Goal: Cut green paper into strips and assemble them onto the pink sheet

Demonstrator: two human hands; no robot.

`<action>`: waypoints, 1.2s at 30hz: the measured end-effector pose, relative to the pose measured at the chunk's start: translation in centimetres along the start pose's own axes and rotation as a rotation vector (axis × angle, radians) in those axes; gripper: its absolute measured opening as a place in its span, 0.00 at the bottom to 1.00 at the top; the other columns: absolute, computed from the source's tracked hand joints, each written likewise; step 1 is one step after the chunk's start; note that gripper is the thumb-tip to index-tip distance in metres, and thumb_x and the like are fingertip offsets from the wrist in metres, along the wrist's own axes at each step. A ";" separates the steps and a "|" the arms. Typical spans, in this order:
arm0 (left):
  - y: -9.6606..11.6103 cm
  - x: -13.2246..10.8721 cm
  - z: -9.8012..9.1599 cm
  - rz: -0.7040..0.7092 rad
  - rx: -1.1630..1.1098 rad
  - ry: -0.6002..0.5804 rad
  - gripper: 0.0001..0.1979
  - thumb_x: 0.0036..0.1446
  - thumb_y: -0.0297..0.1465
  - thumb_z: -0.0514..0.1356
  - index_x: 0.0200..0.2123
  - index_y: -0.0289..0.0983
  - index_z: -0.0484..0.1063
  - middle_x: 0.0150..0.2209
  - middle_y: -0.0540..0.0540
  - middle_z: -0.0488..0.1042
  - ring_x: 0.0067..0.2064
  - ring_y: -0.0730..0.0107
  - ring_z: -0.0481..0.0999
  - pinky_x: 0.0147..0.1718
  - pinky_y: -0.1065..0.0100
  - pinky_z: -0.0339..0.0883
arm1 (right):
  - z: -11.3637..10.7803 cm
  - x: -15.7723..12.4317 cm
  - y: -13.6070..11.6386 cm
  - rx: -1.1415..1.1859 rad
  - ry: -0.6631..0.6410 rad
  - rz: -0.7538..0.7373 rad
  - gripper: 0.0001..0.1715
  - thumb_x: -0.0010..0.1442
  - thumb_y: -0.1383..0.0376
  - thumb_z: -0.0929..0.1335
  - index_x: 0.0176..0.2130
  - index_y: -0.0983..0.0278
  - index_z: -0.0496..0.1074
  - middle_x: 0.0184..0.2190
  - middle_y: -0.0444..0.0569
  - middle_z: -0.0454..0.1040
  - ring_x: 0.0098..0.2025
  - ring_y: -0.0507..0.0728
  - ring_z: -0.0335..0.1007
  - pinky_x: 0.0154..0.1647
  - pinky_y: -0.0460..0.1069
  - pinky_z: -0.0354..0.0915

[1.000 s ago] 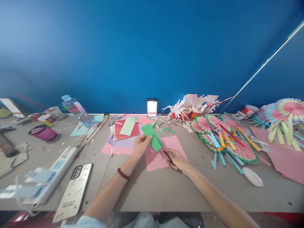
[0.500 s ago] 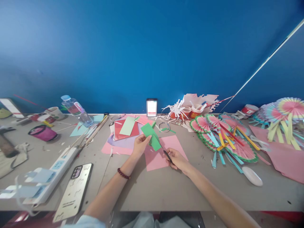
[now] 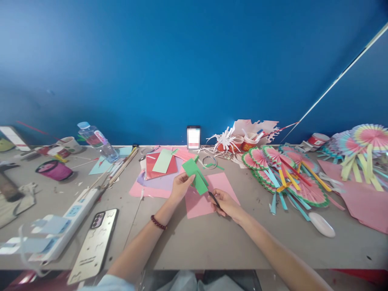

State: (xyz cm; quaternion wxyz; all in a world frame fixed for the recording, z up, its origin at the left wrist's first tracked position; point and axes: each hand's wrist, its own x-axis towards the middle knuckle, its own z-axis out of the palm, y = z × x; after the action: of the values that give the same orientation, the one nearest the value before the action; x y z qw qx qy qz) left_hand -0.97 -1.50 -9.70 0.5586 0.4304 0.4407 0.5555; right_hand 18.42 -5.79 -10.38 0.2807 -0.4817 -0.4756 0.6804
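My left hand [image 3: 182,185] pinches a green paper [image 3: 195,176], folded or doubled into a strip, above the table. My right hand [image 3: 224,202] is closed around black-handled scissors [image 3: 214,199]. Their tip points up and left, close to the lower right corner of the green paper. Whether the blades touch the paper is hard to see. Beneath both hands lies a pink sheet [image 3: 198,208], flat on the table.
Behind my left hand, a pale green strip [image 3: 163,161] rests on a red packet [image 3: 151,171]. Folded paper fans [image 3: 291,173] and a white spoon-shaped piece [image 3: 321,224] lie right. Left are a phone [image 3: 93,246], power strip [image 3: 71,220] and tilted water bottle [image 3: 100,141]. Another phone [image 3: 193,137] stands against the wall.
My left hand has shifted slightly right and down with the green paper, bringing its lower corner closer to the scissors. My right hand stays nearly still.
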 end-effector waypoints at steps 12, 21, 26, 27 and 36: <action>0.2 -0.1 0.0 -0.004 0.021 0.027 0.23 0.37 0.48 0.73 0.25 0.34 0.75 0.20 0.48 0.76 0.19 0.71 0.72 0.18 0.70 0.66 | 0.3 -0.3 -0.5 0.035 0.048 -0.014 0.23 0.45 0.50 0.74 0.28 0.62 0.63 0.14 0.37 0.66 0.10 0.42 0.47 0.10 0.40 0.40; 0.3 0.0 0.0 0.009 0.032 0.017 0.22 0.37 0.47 0.72 0.24 0.35 0.75 0.21 0.48 0.76 0.20 0.71 0.72 0.21 0.70 0.66 | 0.3 -0.5 -0.9 0.038 0.028 -0.009 0.23 0.44 0.50 0.74 0.27 0.62 0.63 0.14 0.38 0.68 0.09 0.42 0.48 0.10 0.40 0.40; 0.3 -0.1 0.0 0.005 0.036 -0.021 0.19 0.39 0.45 0.72 0.22 0.36 0.74 0.19 0.49 0.75 0.21 0.71 0.71 0.21 0.69 0.67 | 0.0 -0.2 -0.3 0.040 0.012 -0.027 0.26 0.45 0.48 0.74 0.28 0.62 0.61 0.15 0.38 0.69 0.09 0.42 0.48 0.10 0.40 0.40; 0.2 -0.1 0.0 0.006 0.036 -0.027 0.19 0.39 0.45 0.72 0.22 0.36 0.74 0.20 0.49 0.75 0.21 0.71 0.71 0.21 0.69 0.67 | 0.0 -0.1 -0.2 0.038 0.010 -0.030 0.26 0.45 0.47 0.74 0.28 0.62 0.62 0.15 0.38 0.69 0.09 0.42 0.48 0.10 0.40 0.40; -0.2 0.0 0.0 0.015 0.053 -0.032 0.21 0.38 0.48 0.72 0.23 0.35 0.74 0.21 0.48 0.76 0.22 0.71 0.72 0.22 0.70 0.66 | 0.3 -0.5 -0.8 0.049 0.032 -0.038 0.26 0.44 0.49 0.75 0.27 0.62 0.62 0.15 0.37 0.68 0.09 0.42 0.48 0.10 0.39 0.41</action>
State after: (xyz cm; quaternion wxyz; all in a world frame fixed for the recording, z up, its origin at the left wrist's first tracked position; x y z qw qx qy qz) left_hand -0.94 -1.48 -9.93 0.5498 0.4573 0.4428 0.5409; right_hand 18.26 -5.99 -9.40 0.3129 -0.4762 -0.4635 0.6786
